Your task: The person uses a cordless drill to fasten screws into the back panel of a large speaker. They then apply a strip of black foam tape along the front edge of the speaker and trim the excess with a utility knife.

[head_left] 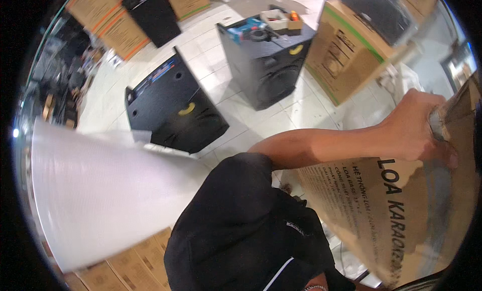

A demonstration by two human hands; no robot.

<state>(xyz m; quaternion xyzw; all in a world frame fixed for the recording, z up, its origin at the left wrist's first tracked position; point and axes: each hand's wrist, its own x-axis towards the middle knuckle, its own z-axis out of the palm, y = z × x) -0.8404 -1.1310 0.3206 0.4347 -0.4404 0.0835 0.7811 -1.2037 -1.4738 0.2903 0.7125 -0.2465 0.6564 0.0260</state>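
Observation:
My left arm, in a black sleeve, reaches across to the right. My left hand (pixel 419 128) is closed round the top edge of a large brown cardboard box (pixel 361 210), its fingers curled over the rim. The box has dark printing down its side and a grey strip of tape near the top; it stands tilted in the picture, close to my body. A small bit of my other wrist with a bracelet (pixel 316 288) shows at the lower edge. The right hand itself lies outside the picture.
Two black speakers (pixel 173 107) (pixel 273 65) stand on the white tiled floor; the farther one carries a blue power tool (pixel 246 30), tape roll and small tray (pixel 275 20). A large roll of white wrap (pixel 100 190) is at left. More cartons (pixel 341 55) stand behind.

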